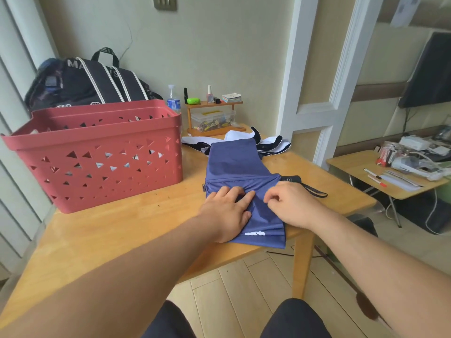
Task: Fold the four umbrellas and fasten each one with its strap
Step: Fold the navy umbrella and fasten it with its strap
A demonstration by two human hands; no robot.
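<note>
A blue umbrella (235, 164) lies collapsed on the wooden table (117, 230), its canopy spread in loose flat folds and its black handle (291, 179) with a wrist loop pointing right. My left hand (225, 212) presses flat on the blue fabric near the table's front edge. My right hand (290, 203) pinches a fold of the same fabric just beside it. Behind the blue one lies a white and navy umbrella (266, 142), unfolded and rumpled.
A red perforated basket (97, 152) stands on the table's left half, with a dark bag (90, 81) behind it. A small wooden shelf (214, 115) with bottles sits at the back. A side table (390, 172) with clutter stands to the right.
</note>
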